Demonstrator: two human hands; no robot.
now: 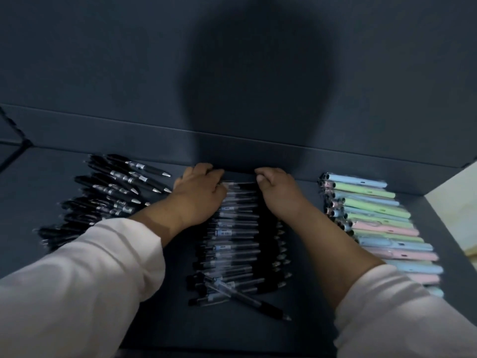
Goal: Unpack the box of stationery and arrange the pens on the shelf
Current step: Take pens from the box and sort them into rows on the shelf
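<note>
Three groups of pens lie on a dark shelf. Black pens with silver tips are piled loosely at the left. A row of clear-barrelled pens with black grips runs down the middle. Pastel blue, green and pink pens are stacked in a row at the right. My left hand and my right hand both rest at the far end of the clear pen row, fingers curled on its two ends against the back wall. One clear pen lies slanted across the near end.
The shelf's dark back wall rises just beyond my hands, with a shadow on it. A side wall closes the left. A pale surface shows past the shelf's right edge.
</note>
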